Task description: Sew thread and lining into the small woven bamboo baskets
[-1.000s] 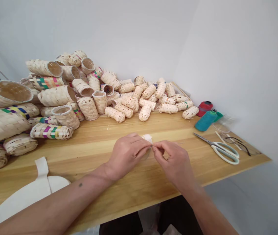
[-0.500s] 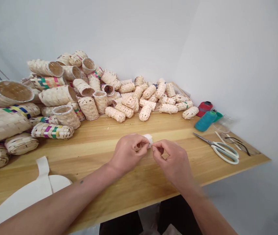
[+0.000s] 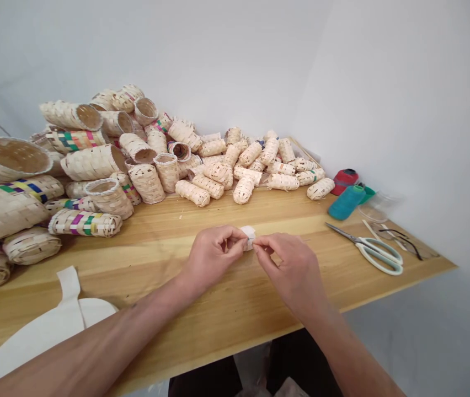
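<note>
Both my hands meet over the middle of the wooden table. My left hand is closed, its fingertips pinching a small white piece, perhaps cloth or tape. My right hand is also closed, thumb and forefinger pinching the same white piece from the right side. Most of the piece is hidden between the fingers.
A large heap of woven baskets, some with coloured bands, fills the back and left. Scissors, a teal thread cone, a red spool and glasses lie at the right. White fabric lies front left.
The hands have stayed together over the table, shifting their fingers slightly on the white piece. The view has drifted a little.
</note>
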`<state>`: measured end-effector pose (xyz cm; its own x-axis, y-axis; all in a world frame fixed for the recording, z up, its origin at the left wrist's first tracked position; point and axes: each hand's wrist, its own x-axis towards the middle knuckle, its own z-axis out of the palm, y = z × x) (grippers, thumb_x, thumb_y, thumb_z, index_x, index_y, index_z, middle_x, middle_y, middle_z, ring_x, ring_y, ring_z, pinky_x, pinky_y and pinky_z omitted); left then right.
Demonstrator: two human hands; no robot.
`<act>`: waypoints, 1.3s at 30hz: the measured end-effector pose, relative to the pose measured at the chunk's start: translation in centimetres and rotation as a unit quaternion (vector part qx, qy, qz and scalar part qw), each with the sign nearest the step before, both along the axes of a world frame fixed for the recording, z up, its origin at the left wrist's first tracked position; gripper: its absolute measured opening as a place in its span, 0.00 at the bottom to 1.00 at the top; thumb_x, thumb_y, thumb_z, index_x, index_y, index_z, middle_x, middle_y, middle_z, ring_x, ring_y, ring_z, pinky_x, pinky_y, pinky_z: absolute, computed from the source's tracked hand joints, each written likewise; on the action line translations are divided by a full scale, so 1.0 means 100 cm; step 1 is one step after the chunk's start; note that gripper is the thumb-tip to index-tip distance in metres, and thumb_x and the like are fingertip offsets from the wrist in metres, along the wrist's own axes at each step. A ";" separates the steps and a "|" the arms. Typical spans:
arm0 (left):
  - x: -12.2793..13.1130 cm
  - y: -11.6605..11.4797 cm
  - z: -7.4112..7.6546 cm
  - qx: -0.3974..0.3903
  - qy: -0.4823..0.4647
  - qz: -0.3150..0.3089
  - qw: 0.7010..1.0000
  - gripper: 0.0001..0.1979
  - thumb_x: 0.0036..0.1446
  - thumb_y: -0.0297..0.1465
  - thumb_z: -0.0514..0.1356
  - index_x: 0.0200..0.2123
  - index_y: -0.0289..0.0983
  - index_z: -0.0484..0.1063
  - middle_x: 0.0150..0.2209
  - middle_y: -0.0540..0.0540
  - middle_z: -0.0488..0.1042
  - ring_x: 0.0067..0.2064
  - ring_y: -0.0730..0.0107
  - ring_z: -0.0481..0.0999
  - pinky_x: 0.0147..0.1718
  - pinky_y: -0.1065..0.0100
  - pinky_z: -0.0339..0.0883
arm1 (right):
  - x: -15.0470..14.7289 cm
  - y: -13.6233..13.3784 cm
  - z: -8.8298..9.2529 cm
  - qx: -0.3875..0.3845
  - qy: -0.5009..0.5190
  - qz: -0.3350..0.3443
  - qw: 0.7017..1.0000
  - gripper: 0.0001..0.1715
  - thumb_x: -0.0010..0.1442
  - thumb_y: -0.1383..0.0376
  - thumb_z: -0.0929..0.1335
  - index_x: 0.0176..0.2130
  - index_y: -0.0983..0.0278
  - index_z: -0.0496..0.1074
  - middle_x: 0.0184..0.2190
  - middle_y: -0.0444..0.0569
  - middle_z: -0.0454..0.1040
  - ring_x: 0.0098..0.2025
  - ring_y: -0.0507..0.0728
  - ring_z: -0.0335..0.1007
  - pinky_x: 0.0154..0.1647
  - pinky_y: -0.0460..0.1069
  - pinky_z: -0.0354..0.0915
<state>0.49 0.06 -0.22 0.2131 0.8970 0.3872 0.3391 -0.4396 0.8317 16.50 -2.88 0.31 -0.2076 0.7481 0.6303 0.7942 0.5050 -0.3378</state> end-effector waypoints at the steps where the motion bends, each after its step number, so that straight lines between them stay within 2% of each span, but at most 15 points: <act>1: 0.000 0.000 0.000 0.011 0.011 -0.001 1.000 0.06 0.53 0.28 0.58 0.29 0.35 0.75 0.23 0.50 0.73 0.24 0.76 0.68 0.23 0.75 0.61 | -0.001 0.001 -0.001 0.001 -0.003 -0.001 1.000 0.06 0.61 0.68 0.65 0.33 0.62 0.72 0.29 0.44 0.76 0.32 0.54 0.69 0.37 0.50 0.59; 8: -0.001 -0.001 0.000 0.083 0.100 0.017 0.991 0.06 0.53 0.27 0.59 0.28 0.35 0.76 0.22 0.51 0.74 0.23 0.76 0.67 0.23 0.74 0.58 | -0.002 0.003 -0.002 0.022 -0.014 0.006 1.000 0.05 0.60 0.69 0.66 0.33 0.63 0.73 0.30 0.45 0.77 0.34 0.55 0.70 0.38 0.50 0.59; 14: -0.001 -0.003 0.001 0.106 0.135 0.021 0.985 0.06 0.53 0.26 0.59 0.28 0.36 0.75 0.21 0.51 0.72 0.22 0.76 0.65 0.22 0.73 0.57 | -0.007 0.002 -0.003 0.041 -0.039 -0.019 0.998 0.08 0.58 0.70 0.65 0.27 0.63 0.70 0.23 0.44 0.72 0.29 0.54 0.66 0.35 0.50 0.57; 17: -0.001 -0.003 0.001 0.099 0.123 0.014 0.987 0.05 0.53 0.26 0.58 0.28 0.36 0.75 0.22 0.51 0.73 0.23 0.75 0.66 0.23 0.73 0.57 | -0.008 0.003 -0.003 0.029 -0.011 -0.015 0.999 0.08 0.56 0.71 0.64 0.26 0.63 0.68 0.23 0.44 0.71 0.28 0.54 0.65 0.35 0.49 0.57; 23: -0.001 0.002 -0.002 0.016 0.029 0.010 0.999 0.06 0.54 0.28 0.57 0.29 0.35 0.73 0.23 0.52 0.73 0.23 0.76 0.68 0.23 0.75 0.60 | -0.005 0.004 -0.002 -0.010 0.092 0.011 0.996 0.07 0.55 0.71 0.65 0.26 0.62 0.68 0.23 0.42 0.70 0.28 0.52 0.66 0.33 0.48 0.59; 25: -0.002 0.002 -0.002 0.018 0.027 0.010 0.999 0.06 0.55 0.29 0.57 0.30 0.35 0.74 0.23 0.52 0.73 0.23 0.77 0.68 0.22 0.75 0.60 | -0.003 0.004 -0.003 -0.024 0.115 0.017 0.993 0.07 0.56 0.70 0.65 0.27 0.62 0.69 0.24 0.42 0.72 0.28 0.52 0.67 0.33 0.47 0.60; 33: -0.004 -0.001 0.004 0.160 0.134 -0.002 0.978 0.07 0.57 0.30 0.58 0.32 0.37 0.76 0.25 0.50 0.75 0.26 0.73 0.70 0.27 0.71 0.62 | -0.001 0.005 -0.007 -0.041 0.123 0.025 0.991 0.07 0.59 0.68 0.65 0.33 0.61 0.73 0.30 0.44 0.76 0.32 0.54 0.71 0.36 0.48 0.63; 39: -0.005 0.000 0.001 0.192 0.153 0.003 0.969 0.07 0.58 0.29 0.58 0.32 0.38 0.76 0.25 0.49 0.76 0.27 0.71 0.72 0.28 0.70 0.63 | -0.003 0.007 -0.009 0.009 0.063 0.017 0.998 0.07 0.60 0.69 0.64 0.32 0.62 0.72 0.27 0.45 0.75 0.31 0.55 0.69 0.36 0.50 0.61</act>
